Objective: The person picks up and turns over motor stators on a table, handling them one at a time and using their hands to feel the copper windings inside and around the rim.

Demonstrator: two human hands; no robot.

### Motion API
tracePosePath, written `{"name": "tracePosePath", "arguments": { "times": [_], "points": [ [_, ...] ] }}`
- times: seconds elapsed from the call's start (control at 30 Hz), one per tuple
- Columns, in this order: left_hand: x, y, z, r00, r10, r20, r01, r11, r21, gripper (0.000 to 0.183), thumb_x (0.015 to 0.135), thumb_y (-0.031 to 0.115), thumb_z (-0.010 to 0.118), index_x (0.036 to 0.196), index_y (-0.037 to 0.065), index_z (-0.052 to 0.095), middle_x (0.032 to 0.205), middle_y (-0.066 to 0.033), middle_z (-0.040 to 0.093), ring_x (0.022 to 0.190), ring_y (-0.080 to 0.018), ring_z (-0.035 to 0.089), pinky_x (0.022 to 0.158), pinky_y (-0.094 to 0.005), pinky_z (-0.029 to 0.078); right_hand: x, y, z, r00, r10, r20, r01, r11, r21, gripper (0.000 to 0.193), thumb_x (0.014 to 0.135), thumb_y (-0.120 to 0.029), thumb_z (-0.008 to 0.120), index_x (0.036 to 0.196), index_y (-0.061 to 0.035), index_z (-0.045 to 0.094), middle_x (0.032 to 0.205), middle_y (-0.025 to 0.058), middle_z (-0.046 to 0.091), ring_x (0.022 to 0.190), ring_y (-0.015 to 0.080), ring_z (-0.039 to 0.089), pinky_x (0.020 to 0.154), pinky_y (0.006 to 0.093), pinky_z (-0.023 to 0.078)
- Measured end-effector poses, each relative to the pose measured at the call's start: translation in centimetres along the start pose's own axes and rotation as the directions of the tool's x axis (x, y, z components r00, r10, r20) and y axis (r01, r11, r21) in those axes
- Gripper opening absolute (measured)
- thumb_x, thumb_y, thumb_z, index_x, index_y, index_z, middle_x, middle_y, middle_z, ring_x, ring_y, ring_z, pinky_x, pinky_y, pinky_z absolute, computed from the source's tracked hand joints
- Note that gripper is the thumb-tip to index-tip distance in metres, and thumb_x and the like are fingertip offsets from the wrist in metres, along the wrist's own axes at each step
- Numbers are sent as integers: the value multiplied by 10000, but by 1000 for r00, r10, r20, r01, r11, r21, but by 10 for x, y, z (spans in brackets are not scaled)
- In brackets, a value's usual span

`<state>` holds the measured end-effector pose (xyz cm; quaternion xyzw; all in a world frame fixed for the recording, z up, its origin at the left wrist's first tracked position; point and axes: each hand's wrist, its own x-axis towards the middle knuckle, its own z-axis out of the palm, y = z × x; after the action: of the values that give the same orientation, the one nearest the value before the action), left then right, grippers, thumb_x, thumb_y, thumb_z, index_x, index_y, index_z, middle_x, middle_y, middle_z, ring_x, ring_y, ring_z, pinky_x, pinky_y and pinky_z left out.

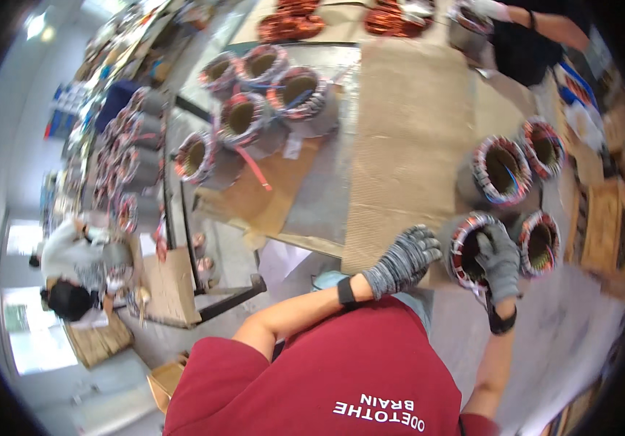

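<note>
My right hand (500,263), in a grey knit glove, grips the rim of a motor stator (466,236) at the table's near right. Its fingers reach over the copper winding and into the dark bore, and the palm hides part of the rim. On that stator's left side is my left hand (404,261), also gloved, fingers stretched out and holding nothing; whether the fingertips touch the grey casing I cannot tell. Close by stand another stator (540,243) to the right and two more behind, one of them a large stator (502,171) with white-laced windings.
Brown corrugated cardboard (407,145) covers the table's middle. Several wound stators (243,120) stand at the left, with copper coils (290,20) at the far edge. A co-worker's gloved hand (488,10) holds a stator at the far right. Another person (83,254) works at the left bench.
</note>
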<state>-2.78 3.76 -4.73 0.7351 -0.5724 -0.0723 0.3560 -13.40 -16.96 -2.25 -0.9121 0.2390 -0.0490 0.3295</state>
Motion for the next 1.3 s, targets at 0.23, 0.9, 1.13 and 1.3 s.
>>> {"name": "tracePosePath", "arguments": {
  "times": [0.23,0.9,1.13,1.3],
  "points": [
    [-49,-36,-9,958,-244,-149,247,969,-3,259,651,34,518,899,95,567,957,-76,555,1021,-277,476,979,-421,293,-7,1,-24,997,-63,50,40,930,364,297,886,-194,448,1080,6,551,1081,121,578,1020,216,524,902,320,383],
    [-260,-256,-335,633,-292,-717,603,767,220,315,802,68,512,1111,17,479,1033,-136,559,955,-242,532,821,-344,420,52,-367,251,631,-718,293,667,695,267,374,801,-188,528,1158,-86,493,1196,136,502,745,272,626,634,368,493],
    [-256,-338,-348,446,-846,-290,704,532,-470,423,790,144,567,1180,29,450,1045,-95,550,922,-173,510,828,-280,408,81,-442,362,779,-518,353,605,769,-208,419,819,-320,479,1157,-72,491,1140,124,539,668,268,629,495,391,488],
    [-249,-275,-339,547,-679,-489,600,726,-337,343,795,179,575,1110,53,518,964,-109,569,864,-211,546,758,-306,439,71,-420,347,819,-473,324,507,862,-23,411,818,-350,502,1092,-46,536,1046,155,575,766,287,618,625,403,491]
  ]
}}
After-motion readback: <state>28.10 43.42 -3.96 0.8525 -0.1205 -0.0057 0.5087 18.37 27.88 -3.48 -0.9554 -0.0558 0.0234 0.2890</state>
